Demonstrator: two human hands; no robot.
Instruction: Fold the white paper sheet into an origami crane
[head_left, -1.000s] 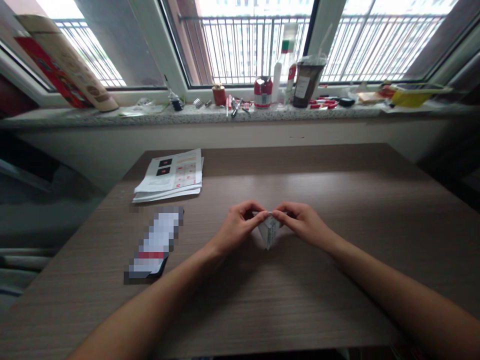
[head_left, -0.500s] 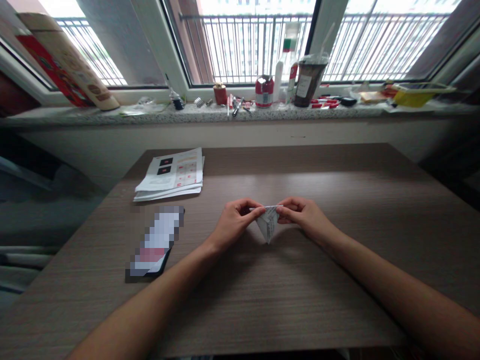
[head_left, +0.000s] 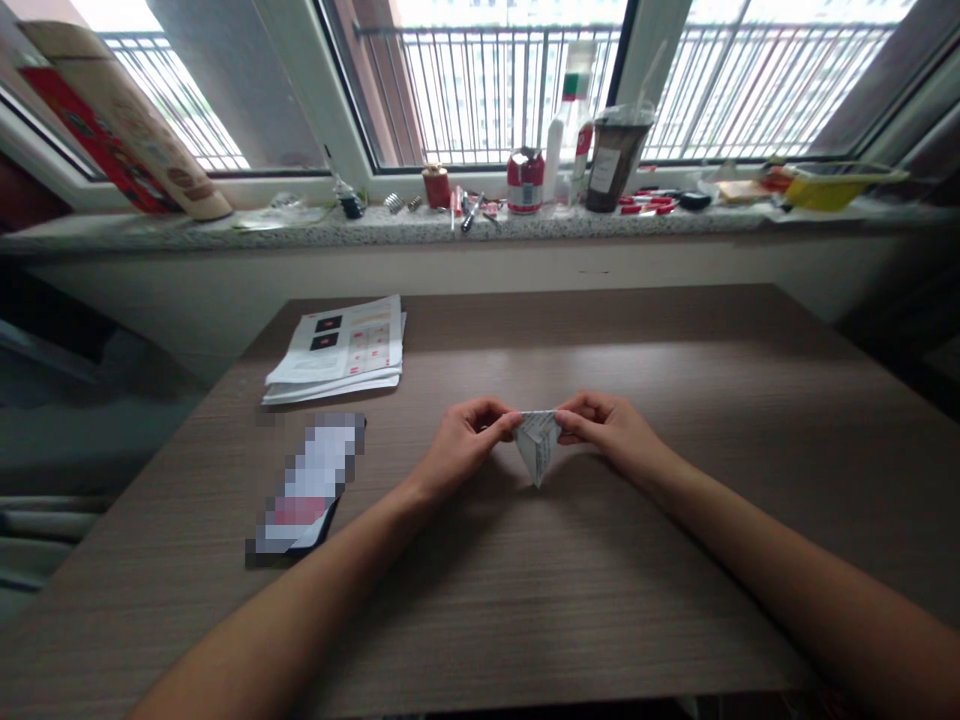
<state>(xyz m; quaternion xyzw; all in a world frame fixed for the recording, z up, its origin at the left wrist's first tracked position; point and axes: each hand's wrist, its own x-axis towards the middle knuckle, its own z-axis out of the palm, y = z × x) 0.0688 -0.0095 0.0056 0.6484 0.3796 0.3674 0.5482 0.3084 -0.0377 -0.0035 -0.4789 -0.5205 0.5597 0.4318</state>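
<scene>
A small folded piece of printed paper (head_left: 537, 445) is held up above the table, its straight edge on top and its point hanging down, like a triangle. My left hand (head_left: 471, 438) pinches its upper left corner between thumb and fingers. On the other side, my right hand (head_left: 604, 422) grips the upper right corner the same way. Both hands are closed on the paper. The fingertips behind it are partly hidden.
A phone (head_left: 311, 490) with a blurred-out screen lies left of my forearm on the wooden table (head_left: 675, 600). Behind it is a stack of printed sheets (head_left: 341, 350). The windowsill carries a red can (head_left: 525, 182), a lidded drink cup (head_left: 616, 165) and a yellow basket (head_left: 832, 190).
My left fingers have slid a little outward to the left, so more of the paper's face and top edge shows. The camera view has shifted slightly.
</scene>
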